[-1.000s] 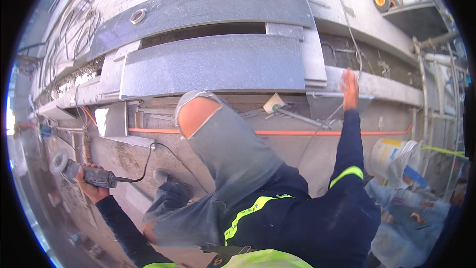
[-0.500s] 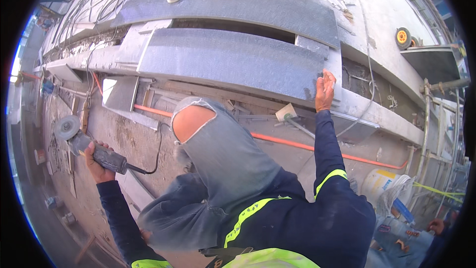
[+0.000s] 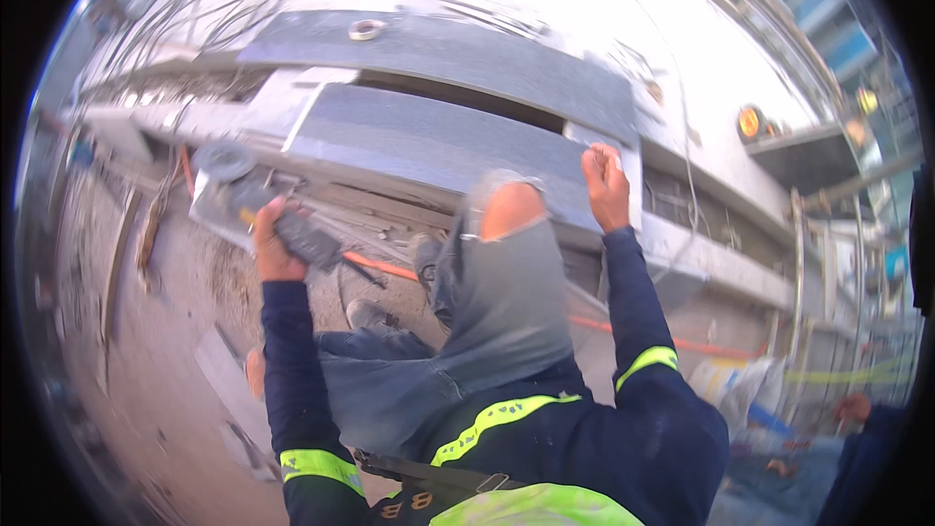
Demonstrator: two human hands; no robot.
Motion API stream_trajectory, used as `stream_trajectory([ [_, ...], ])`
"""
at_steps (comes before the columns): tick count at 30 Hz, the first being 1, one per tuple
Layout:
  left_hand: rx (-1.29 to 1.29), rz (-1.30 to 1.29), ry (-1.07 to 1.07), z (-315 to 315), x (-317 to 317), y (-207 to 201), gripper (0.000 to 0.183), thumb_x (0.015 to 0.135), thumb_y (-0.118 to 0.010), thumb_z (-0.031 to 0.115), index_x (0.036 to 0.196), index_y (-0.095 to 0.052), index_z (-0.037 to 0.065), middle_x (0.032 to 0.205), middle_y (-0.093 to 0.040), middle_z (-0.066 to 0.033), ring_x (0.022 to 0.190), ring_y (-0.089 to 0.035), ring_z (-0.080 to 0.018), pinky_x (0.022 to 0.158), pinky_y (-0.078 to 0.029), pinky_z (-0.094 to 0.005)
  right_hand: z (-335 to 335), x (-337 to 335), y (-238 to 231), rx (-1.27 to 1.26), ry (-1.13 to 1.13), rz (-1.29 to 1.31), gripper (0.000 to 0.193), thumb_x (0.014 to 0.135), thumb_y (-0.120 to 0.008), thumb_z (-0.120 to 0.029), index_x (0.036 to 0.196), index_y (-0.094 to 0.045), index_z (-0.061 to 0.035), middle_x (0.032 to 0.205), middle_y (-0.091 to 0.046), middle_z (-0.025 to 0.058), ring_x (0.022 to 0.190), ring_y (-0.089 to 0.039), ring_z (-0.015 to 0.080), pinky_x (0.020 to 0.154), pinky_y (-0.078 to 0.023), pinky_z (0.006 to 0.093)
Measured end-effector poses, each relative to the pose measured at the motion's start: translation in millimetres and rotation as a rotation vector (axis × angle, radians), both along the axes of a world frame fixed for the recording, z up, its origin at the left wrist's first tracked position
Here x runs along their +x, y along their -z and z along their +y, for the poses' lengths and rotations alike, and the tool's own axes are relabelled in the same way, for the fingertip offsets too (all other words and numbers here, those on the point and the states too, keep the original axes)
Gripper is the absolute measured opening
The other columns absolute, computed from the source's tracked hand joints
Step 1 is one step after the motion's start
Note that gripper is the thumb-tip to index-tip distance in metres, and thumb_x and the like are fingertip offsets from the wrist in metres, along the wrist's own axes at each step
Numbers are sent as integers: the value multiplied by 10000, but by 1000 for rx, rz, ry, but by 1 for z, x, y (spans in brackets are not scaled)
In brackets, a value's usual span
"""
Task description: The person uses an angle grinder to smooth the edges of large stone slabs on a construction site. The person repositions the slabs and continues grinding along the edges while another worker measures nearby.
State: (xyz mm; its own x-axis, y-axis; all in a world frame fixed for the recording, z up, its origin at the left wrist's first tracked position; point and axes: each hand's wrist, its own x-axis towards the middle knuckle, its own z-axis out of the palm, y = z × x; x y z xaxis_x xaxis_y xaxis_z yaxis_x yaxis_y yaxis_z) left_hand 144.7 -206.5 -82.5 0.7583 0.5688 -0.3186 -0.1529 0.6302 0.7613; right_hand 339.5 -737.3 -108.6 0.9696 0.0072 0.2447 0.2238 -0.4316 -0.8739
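Note:
In my left hand (image 3: pixel 276 245) is an angle grinder (image 3: pixel 314 240), gripped by its dark body. Its round grey disc (image 3: pixel 223 162) points away from me, raised left of the near slab. My right hand (image 3: pixel 608 187) is up by the right end of the near grey stone slab (image 3: pixel 438 141), fingers mostly stretched and a little blurred. I see nothing held in it; whether it touches the slab cannot be told. My bent knee in torn jeans covers part of the slab's front edge.
Behind lies a second grey slab (image 3: pixel 487 51) with a tape roll (image 3: pixel 366 30) on it. Cables (image 3: pixel 209 15) tangle at far left. An orange pipe (image 3: pixel 388 266) runs along the ground. A wheeled cart (image 3: pixel 808 158) stands right; another person's hand (image 3: pixel 854 408) shows lower right.
My left hand has brought the grinder rightward and farther up, nearer the slabs. My right hand has drawn slightly left, its fingers bending a little. My knee has shifted right, and the view has moved.

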Motion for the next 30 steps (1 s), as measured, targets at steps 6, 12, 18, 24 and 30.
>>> stream_trajectory([
  [6,-55,-79,-81,-46,15,15,314,913,-818,232,1145,-701,55,962,-731,-82,905,-742,-238,802,-623,-417,139,-43,-126,-158,-546,-61,757,1040,-752,-500,1558,-519,0,1366,-701,225,1198,-716,293,1060,-544,414],
  [12,-251,-34,-211,-51,13,40,266,895,-820,209,1072,-714,40,929,-730,-89,862,-745,-231,777,-631,-407,297,-59,-133,-652,-1225,304,1016,968,-799,-567,1655,-369,46,1378,-682,319,1236,-712,401,1093,-536,471],
  [18,-275,-18,-254,-56,38,39,261,862,-842,179,1021,-723,8,875,-725,-80,721,-730,-212,717,-614,-373,346,-55,-58,-714,-1278,436,1043,903,-866,-427,1637,-327,83,1361,-684,324,1231,-727,393,1051,-568,455],
  [24,-114,77,-265,-38,63,77,249,830,-858,164,963,-738,-8,861,-730,-86,706,-714,-215,694,-606,-406,365,-59,4,-534,-992,356,987,712,-909,-302,1523,-482,65,1184,-761,252,1011,-781,362,929,-603,424],
  [30,-93,102,-239,-62,38,70,245,866,-813,182,1011,-745,-3,852,-719,-66,736,-721,-221,720,-596,-386,329,-55,21,-374,-1120,631,1004,827,-900,-433,1595,-471,52,1323,-741,272,1146,-754,364,1007,-582,438],
])
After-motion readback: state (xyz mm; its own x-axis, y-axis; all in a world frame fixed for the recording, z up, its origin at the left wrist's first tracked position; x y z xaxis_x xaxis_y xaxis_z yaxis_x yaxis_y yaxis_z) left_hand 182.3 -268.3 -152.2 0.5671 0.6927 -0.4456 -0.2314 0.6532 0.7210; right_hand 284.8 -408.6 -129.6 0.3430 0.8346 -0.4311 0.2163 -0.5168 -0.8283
